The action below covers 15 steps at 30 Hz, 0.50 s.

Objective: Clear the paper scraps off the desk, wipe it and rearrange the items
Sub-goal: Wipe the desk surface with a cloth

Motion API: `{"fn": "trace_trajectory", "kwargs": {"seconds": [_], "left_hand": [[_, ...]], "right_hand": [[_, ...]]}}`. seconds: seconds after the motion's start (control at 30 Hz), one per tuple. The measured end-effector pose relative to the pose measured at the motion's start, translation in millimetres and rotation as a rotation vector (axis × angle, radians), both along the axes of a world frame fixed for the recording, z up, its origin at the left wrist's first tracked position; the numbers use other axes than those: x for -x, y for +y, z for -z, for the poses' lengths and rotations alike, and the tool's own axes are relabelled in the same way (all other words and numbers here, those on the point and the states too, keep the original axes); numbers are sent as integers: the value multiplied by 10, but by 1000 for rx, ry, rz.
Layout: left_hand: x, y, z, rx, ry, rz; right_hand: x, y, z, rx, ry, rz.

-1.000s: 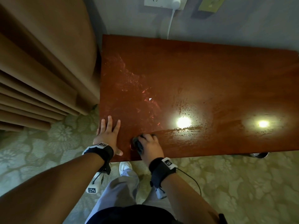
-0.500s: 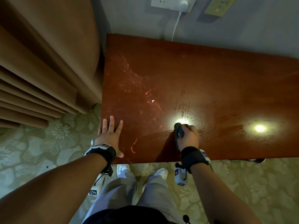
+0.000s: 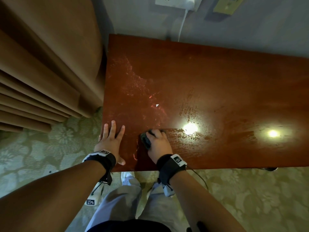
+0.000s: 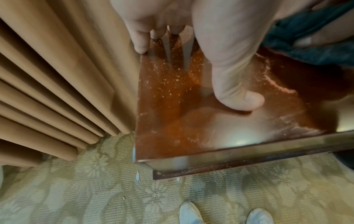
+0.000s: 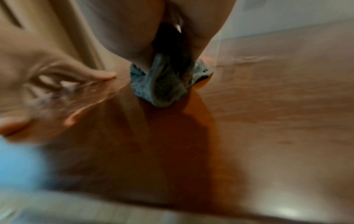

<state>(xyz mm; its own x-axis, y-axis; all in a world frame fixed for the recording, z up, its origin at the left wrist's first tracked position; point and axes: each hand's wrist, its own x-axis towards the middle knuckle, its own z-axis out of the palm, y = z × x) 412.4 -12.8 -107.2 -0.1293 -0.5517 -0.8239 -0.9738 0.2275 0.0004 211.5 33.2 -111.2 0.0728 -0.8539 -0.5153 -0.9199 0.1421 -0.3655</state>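
Note:
A reddish-brown wooden desk (image 3: pixel 217 81) carries wet wipe streaks and dusty smears. My right hand (image 3: pixel 157 141) grips a bunched dark blue-grey cloth (image 3: pixel 145 139) and presses it on the desk near the front edge; the right wrist view shows the cloth (image 5: pixel 164 84) under my fingers, blurred by motion. My left hand (image 3: pixel 112 139) lies flat with straight fingers on the desk's front left corner, its thumb (image 4: pixel 239 97) pressed on the wood. One tiny white paper scrap (image 3: pixel 157 105) lies mid-desk. Two more scraps (image 4: pixel 137 175) lie on the carpet below the corner.
Brown pleated curtains (image 3: pixel 41 81) hang right against the desk's left side. A white cable (image 3: pixel 182 25) drops from a wall socket behind the desk. Patterned carpet (image 3: pixel 250 198) and my white shoes (image 4: pixel 191 213) are below. Two lamp reflections (image 3: pixel 189 127) glare on the desk.
My right hand swept the cloth rightward along the front edge, then back left to beside my left hand, leaving a wet streak. My left hand stayed put.

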Motion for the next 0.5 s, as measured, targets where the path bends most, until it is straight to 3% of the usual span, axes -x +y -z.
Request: {"fn": "trace_trajectory", "kwargs": {"seconds": [0.3, 0.43, 0.5], "left_hand": [[0, -3, -25, -16, 1, -8], [-4, -13, -40, -20, 12, -7], [-6, -16, -43, -16, 13, -7]], "right_hand": [[1593, -8, -130, 6, 216, 669], [1577, -92, -74, -1, 232, 767], [1388, -148, -47, 17, 210, 722]]}}
